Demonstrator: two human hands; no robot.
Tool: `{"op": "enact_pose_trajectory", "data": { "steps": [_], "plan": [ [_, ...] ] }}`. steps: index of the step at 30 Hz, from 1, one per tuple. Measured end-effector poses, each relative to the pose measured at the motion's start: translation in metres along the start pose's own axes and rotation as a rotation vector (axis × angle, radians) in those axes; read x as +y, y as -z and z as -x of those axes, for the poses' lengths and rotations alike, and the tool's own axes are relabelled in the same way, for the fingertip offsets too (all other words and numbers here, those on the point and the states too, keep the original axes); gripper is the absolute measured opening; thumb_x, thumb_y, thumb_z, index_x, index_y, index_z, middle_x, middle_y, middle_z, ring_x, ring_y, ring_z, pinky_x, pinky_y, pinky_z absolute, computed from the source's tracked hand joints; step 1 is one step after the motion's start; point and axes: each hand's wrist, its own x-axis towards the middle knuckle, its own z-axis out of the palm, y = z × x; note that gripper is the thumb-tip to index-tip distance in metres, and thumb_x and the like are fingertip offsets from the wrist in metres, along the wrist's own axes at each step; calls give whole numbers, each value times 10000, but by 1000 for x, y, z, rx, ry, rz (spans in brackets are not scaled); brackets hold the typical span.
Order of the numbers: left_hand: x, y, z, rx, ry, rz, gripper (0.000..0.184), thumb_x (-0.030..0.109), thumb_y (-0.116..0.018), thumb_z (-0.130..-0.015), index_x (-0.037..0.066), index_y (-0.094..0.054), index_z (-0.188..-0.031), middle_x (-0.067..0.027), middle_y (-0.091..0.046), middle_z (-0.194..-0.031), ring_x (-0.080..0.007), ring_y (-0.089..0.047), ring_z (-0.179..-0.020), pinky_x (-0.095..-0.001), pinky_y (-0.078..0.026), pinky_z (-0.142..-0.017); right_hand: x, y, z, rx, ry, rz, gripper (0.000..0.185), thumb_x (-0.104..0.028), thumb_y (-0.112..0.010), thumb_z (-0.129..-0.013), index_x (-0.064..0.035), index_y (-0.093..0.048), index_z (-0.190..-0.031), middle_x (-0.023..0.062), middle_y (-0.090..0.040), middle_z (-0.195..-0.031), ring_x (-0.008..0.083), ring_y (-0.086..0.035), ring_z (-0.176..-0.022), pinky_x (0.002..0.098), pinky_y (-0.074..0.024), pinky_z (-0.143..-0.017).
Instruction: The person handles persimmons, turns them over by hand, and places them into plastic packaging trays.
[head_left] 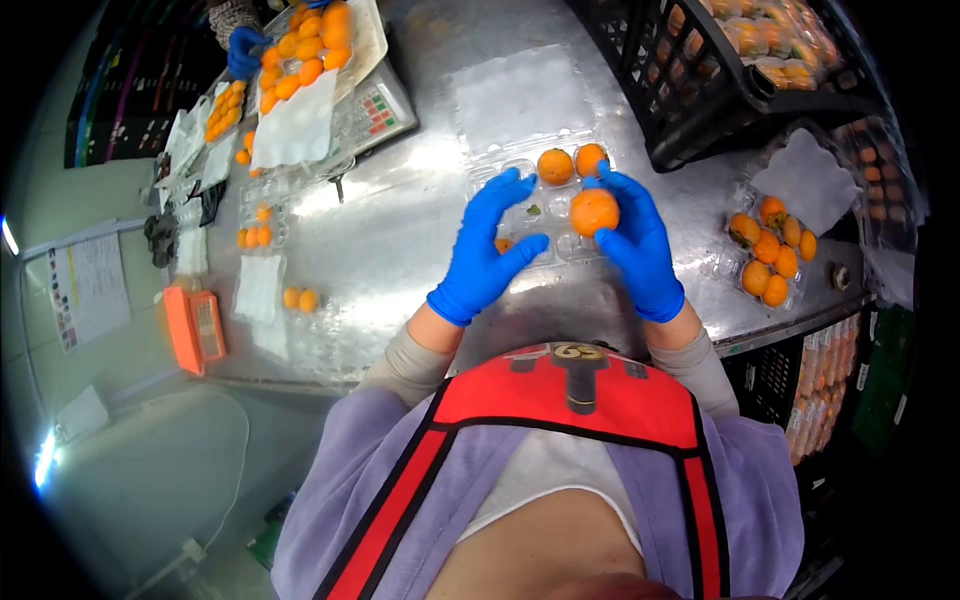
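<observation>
My right hand, in a blue glove, grips an orange persimmon between fingers and thumb above a clear plastic clamshell tray. My left hand, also blue-gloved, is at the tray's left side with thumb and fingers apart and nothing visible between them. Two persimmons, one at the middle and one at the right, sit in the far row of wells. Part of another fruit shows behind my left thumb. A small green leaf lies in the tray. A white pad lines the raised lid.
A black crate of packed fruit stands at the right rear. Another fruit tray lies on the right. At the left rear, a scale holds piled fruit near a co-worker's gloved hand. An orange device is at the left edge.
</observation>
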Motion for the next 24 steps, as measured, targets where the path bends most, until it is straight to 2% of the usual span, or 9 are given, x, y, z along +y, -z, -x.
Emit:
{"op": "enact_pose_trajectory", "data": {
  "steps": [3,5,8,9,11,12,15,19,24],
  "plan": [
    [-19,22,14,145,177,23,450,68,-670,-798,53,-524,-1224,-92,-521,-1298,-234,-499,-1200,-367,-387,-1000,9,17,-1,227,8,259,567,-44,-603,-822,-32,-381,-1344,100,-390,-1398,199,-454,-1200,319,-387,-988],
    [-30,35,28,182,144,-128,450,85,-698,-768,57,-550,-1191,-85,-566,-1200,-224,-539,-1130,-340,-453,-905,20,34,1,284,2,418,566,-41,-617,-804,-30,-407,-1329,87,-410,-1374,194,-458,-1192,317,-393,-979],
    [-27,37,45,-16,227,-232,511,149,-740,-712,115,-575,-1194,-114,-584,-1099,-292,-568,-1021,-381,-477,-855,24,30,0,256,16,425,484,-69,-641,-796,-46,-498,-1258,84,-490,-1281,206,-506,-1143,323,-418,-954],
    [-35,29,52,-53,158,-331,551,198,-752,-687,133,-569,-1202,-111,-581,-1102,-305,-575,-977,-390,-482,-831,27,26,-2,252,18,423,484,-69,-641,-796,-46,-498,-1258,84,-490,-1281,206,-506,-1143,323,-418,-954],
    [-26,14,52,-110,171,-467,591,240,-755,-673,138,-552,-1219,-103,-583,-1093,-304,-576,-953,-392,-481,-812,32,10,-9,100,207,821,399,-103,-663,-785,-75,-573,-1172,88,-560,-1138,242,-559,-1055,334,-442,-924],
    [-29,7,53,-117,185,-512,626,246,-761,-656,151,-539,-1233,-95,-586,-1071,-299,-577,-935,-395,-477,-796,33,1,-13,83,262,857,370,-112,-682,-750,-100,-608,-1112,92,-584,-1068,284,-582,-970,357,-473,-848],
    [-35,-1,50,-151,218,-597,633,259,-763,-656,153,-536,-1237,-90,-586,-1059,-295,-575,-926,-398,-472,-792,46,-4,-22,-29,358,1108,414,-119,-693,-707,-113,-600,-1111,91,-580,-1081,296,-573,-955,385,-464,-803],
    [-42,6,48,-162,202,-604,634,268,-769,-654,148,-540,-1233,-88,-589,-1050,-298,-572,-933,-402,-468,-795,50,-3,-20,47,432,1323,370,-129,-679,-697,-109,-591,-1056,89,-577,-1079,308,-560,-946,412,-434,-811],
    [-10,20,30,-5,93,-83,609,195,-816,-640,89,-581,-1192,-76,-601,-1074,-238,-571,-972,-354,-452,-869,30,-7,-19,21,419,1282,356,-119,-672,-709,-80,-581,-1051,109,-577,-1089,314,-561,-972,407,-445,-809]
  ]
}}
